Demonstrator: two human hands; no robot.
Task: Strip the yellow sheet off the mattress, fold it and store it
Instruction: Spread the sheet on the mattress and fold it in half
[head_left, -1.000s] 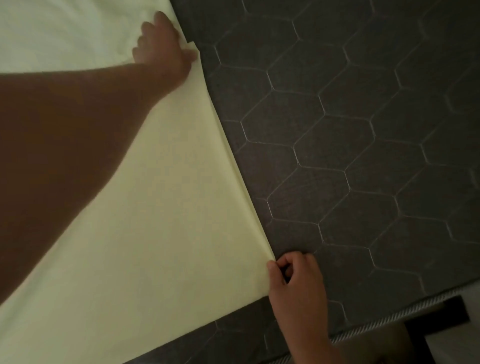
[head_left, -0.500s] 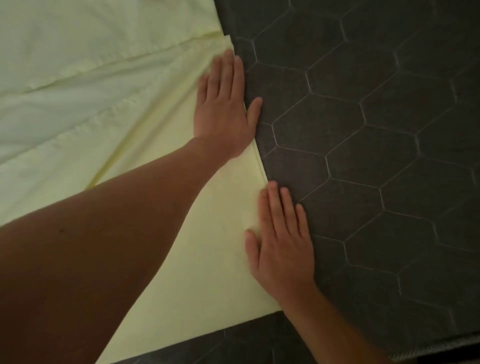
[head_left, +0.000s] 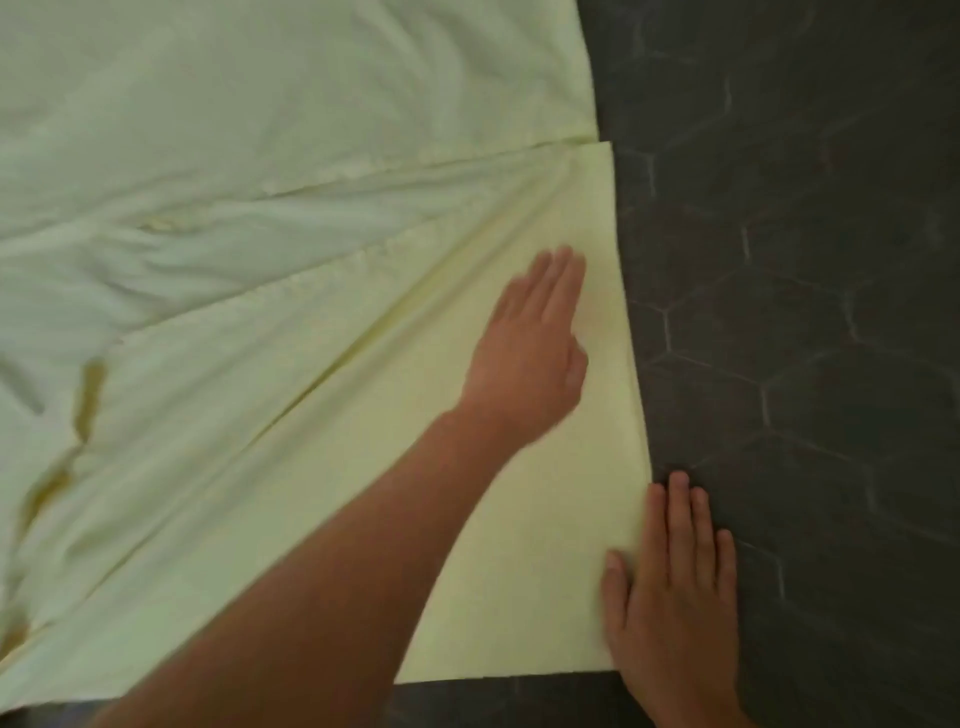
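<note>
Yellow sheet (head_left: 311, 415): folded, lying flat on the dark hexagon-quilted mattress (head_left: 805, 338), its straight edge running from 12 to 5 o'clock. Left hand (head_left: 530, 353): fingers straight and together, flat on the sheet near that edge. Right hand (head_left: 675, 587): fingers straight, pressing the lower corner at 5 o'clock, straddling edge and mattress. Bare mattress spans 1 to 5 o'clock.

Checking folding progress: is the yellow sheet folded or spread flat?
Partly folded: the yellow sheet shows doubled layers along its straight right edge; creases remain.
</note>
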